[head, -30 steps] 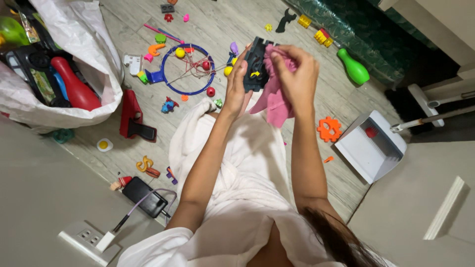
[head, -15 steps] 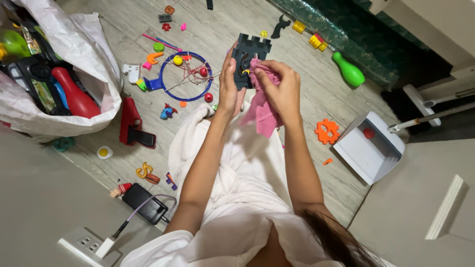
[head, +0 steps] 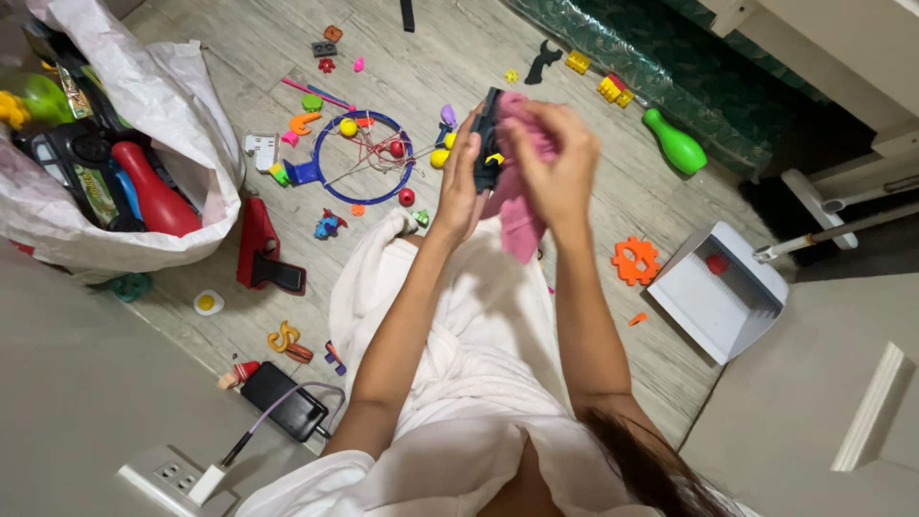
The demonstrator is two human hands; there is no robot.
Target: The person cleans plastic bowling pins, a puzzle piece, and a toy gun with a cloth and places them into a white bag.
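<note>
My left hand [head: 459, 182] grips a black plastic toy piece [head: 488, 139], now turned edge-on between my hands. My right hand [head: 552, 172] presses a pink cloth [head: 522, 215] against the toy's right side; the cloth hangs down below my fingers. Both hands are raised over my lap, above my white garment [head: 459, 325]. Much of the toy is hidden by the cloth and fingers.
Small toys litter the wooden floor: a blue hoop with balls [head: 362, 158], a red toy [head: 258, 244], an orange gear [head: 636, 260], a green bowling pin [head: 676, 142]. A white bag of toys [head: 115, 144] sits left. A white dustpan [head: 720, 292] lies right. A black charger [head: 283, 400] is plugged nearby.
The black toy has turned from facing me to edge-on. My right hand with the pink cloth has moved up over the toy's side.
</note>
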